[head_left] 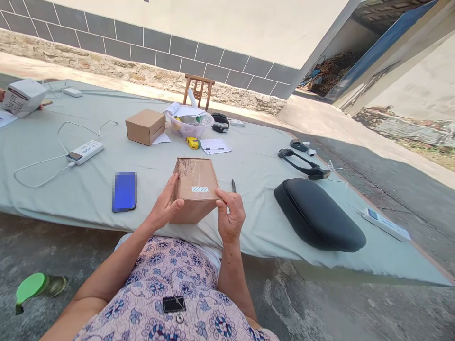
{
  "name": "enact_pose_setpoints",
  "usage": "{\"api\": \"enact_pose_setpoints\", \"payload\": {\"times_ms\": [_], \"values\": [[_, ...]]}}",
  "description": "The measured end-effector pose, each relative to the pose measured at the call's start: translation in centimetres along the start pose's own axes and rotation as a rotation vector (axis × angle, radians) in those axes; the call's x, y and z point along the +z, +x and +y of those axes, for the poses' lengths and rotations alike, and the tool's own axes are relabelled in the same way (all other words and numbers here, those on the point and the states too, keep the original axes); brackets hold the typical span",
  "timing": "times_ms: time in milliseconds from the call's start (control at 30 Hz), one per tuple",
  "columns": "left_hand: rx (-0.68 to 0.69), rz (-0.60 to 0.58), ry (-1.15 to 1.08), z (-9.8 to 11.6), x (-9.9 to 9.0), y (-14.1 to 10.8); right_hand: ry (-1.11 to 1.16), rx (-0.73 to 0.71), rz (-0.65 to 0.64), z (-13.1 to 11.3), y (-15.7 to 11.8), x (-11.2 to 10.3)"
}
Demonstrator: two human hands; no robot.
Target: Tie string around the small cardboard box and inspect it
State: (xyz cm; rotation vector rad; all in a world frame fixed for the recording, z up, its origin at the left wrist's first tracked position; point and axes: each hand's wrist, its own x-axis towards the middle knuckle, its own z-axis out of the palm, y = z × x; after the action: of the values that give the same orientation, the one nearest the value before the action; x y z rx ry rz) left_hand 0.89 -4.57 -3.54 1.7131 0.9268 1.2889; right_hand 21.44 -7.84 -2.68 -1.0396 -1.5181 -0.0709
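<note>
A brown cardboard box stands near the front edge of the cloth-covered table, with a small patterned label on its top. Against its left side lies my left hand, thumb and fingers spread around the near left corner. My right hand pinches the near right top corner between thumb and fingers, the other fingers curled. A dark pen lies just to the right of the box. Left of my hands rests a phone with its screen blurred out.
A second cardboard box, a plastic basket and a yellow tape measure stand farther back. At right are a black case and a headset. Power strips with cables lie left. Another person's hand holds a white box.
</note>
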Motion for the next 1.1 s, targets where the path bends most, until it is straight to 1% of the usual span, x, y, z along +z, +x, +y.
{"api": "enact_pose_setpoints", "payload": {"times_ms": [100,200,300,400,467,500,600,667,733,800,900,1000,1033,1100], "values": [[-0.02,-0.018,0.012,0.5,0.1,0.1,0.085,-0.032,-0.044,-0.2,0.1,-0.2],[-0.023,-0.008,0.001,1.3,0.1,0.2,0.13,-0.043,-0.063,-0.4,0.1,-0.2],[-0.002,-0.008,-0.038,1.7,-0.1,0.4,0.102,-0.047,-0.085,-0.5,0.1,0.0],[-0.008,0.016,-0.032,1.5,-0.3,0.6,0.075,-0.034,-0.104,-0.7,0.1,0.3],[-0.024,0.073,-0.004,1.1,-0.2,0.6,0.098,-0.033,-0.128,-0.9,0.0,0.7],[-0.034,0.119,0.014,0.9,-0.1,0.6,0.114,-0.032,-0.147,-1.0,-0.1,0.9],[-0.043,0.316,0.102,0.4,0.2,0.5,0.149,-0.012,-0.22,-1.3,-0.5,1.5],[-0.016,0.43,0.188,0.1,0.3,0.4,0.16,0.009,-0.253,-1.5,-0.8,1.9],[0.038,0.468,0.273,0.0,0.4,0.4,0.169,0.027,-0.259,-1.7,-1.0,2.1],[0.093,0.426,0.338,0.0,0.3,0.3,0.171,0.038,-0.24,-2.0,-1.0,2.3],[0.131,0.263,0.377,0.1,0.4,0.1,0.177,0.037,-0.187,-2.5,-0.8,2.5],[0.121,0.097,0.364,0.3,0.7,-0.2,0.167,0.052,-0.125,-2.8,-0.8,2.6],[0.113,0.066,0.355,0.3,0.8,-0.3,0.159,0.059,-0.109,-2.8,-0.8,2.6],[0.095,0.053,0.328,0.3,1.2,-0.5,0.146,0.07,-0.09,-2.8,-0.9,2.6]]}}
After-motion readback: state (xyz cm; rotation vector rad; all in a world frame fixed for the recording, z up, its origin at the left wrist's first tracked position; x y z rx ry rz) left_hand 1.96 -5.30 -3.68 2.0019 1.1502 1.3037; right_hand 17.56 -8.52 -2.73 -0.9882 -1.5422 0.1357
